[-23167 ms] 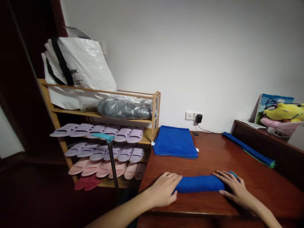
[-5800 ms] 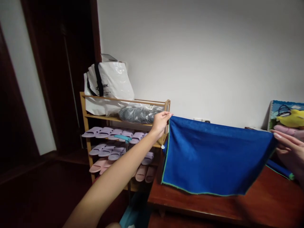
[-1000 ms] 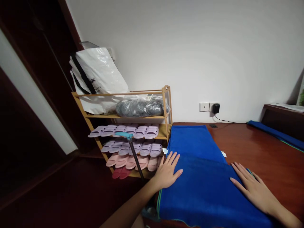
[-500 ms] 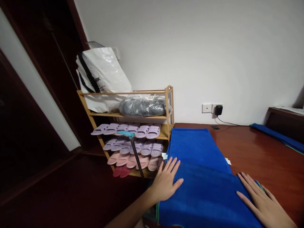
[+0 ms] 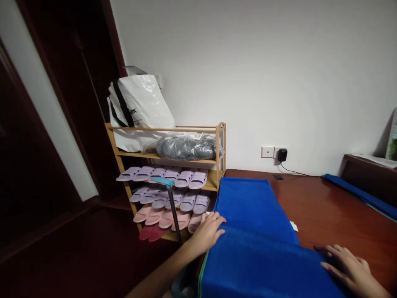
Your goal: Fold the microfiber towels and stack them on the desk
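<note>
A blue cloth with green edging (image 5: 260, 265) lies folded on the reddish-brown table, its nearer layer overlapping a flat blue part (image 5: 248, 198) behind. My left hand (image 5: 208, 232) is at the cloth's left edge, fingers bent, with thumb and fingertips a little apart on the fabric. Over at the right edge, my right hand (image 5: 349, 265) rests with curled fingers spread from the thumb, partly on the cloth and partly over the table (image 5: 313, 207). Neither hand visibly grips the fabric. A white tag (image 5: 293, 226) sticks out from the cloth's right side.
Left of the table stands a wooden rack (image 5: 221, 145) with slippers (image 5: 198, 179), a white bag (image 5: 149, 101) and a plastic-wrapped grey bundle (image 5: 186, 147). A blue-topped pole (image 5: 174, 211) stands before it. Another blue cloth (image 5: 356, 192) lies at the back right.
Both hands have gone from flat, stretched fingers to bent ones. My left hand now covers most of the left tag. The view has shifted slightly, and the cloth's left edge is more exposed.
</note>
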{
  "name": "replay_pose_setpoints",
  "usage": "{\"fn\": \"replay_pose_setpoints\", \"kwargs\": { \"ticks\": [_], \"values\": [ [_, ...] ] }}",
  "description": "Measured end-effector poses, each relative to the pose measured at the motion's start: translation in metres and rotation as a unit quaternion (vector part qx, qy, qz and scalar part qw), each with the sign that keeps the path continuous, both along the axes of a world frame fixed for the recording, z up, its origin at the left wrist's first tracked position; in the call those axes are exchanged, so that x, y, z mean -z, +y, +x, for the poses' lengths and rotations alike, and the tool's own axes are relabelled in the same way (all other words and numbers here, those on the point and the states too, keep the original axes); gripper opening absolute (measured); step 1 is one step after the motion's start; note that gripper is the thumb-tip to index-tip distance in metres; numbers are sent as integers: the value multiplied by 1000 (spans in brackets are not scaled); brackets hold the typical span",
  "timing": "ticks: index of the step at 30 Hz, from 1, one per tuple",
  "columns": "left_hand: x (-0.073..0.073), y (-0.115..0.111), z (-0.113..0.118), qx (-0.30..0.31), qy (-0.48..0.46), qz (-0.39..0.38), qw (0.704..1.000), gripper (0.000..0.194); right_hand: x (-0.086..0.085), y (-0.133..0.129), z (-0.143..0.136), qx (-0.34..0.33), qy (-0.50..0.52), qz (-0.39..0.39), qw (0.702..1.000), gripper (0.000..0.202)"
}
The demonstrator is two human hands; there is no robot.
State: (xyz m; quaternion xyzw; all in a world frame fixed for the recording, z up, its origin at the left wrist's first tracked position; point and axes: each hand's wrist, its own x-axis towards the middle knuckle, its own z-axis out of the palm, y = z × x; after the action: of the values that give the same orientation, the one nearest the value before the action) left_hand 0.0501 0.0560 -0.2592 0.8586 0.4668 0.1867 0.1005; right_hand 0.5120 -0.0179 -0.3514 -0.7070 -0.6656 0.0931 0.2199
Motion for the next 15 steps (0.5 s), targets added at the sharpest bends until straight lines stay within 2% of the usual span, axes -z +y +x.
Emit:
{"fn": "replay_pose_setpoints", "kwargs": {
  "ticks": [3, 7, 10, 13, 15],
  "values": [
    [-3, 19, -6, 9, -60, -94, 994, 12, -15, 8, 6, 12, 70, -46, 996, 54],
    [-5, 30, -18, 36, -100, -140, 984, 18, -35, 4, 0, -27, 159, -86, 983, 44],
    [-7, 28, -27, 56, -135, -171, 974, 21, -46, -4, -6, -69, 267, -105, 955, 37],
    [-15, 20, -34, 64, -195, -186, 961, 23, -53, -8, -3, -55, 330, -91, 938, 39],
    [-24, 14, -38, 76, -258, -201, 942, 25, -58, -6, 3, -46, 345, -76, 934, 42]
  ]
}}
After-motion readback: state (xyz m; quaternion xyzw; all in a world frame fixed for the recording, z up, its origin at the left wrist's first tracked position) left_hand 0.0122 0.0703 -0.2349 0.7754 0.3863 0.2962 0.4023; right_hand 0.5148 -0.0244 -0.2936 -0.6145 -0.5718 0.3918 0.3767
